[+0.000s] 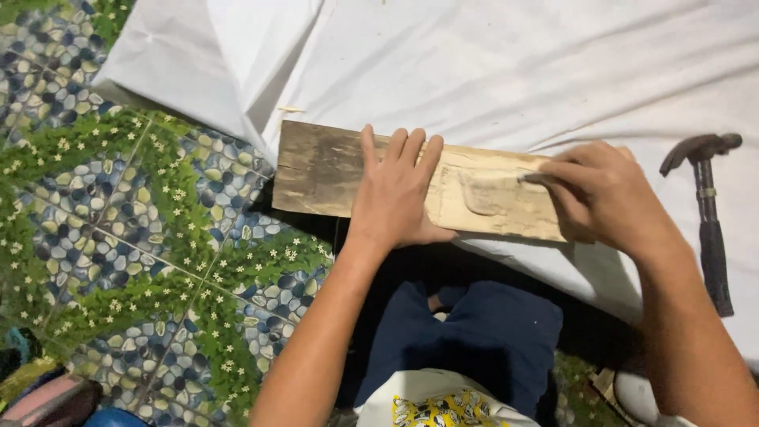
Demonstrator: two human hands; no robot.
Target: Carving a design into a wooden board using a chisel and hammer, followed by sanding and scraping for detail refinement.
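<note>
Head view: left hand [399,194] flat on wooden plank [324,170], right hand [605,194] carving.

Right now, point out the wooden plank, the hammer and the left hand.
wooden plank [316,168], head view, on its dark left end.
hammer [714,245], head view, on the middle of its handle.
left hand [395,198], head view, on the back of the hand.

home floor [142,229] (patterned tiles), white sheet [490,63]
</note>
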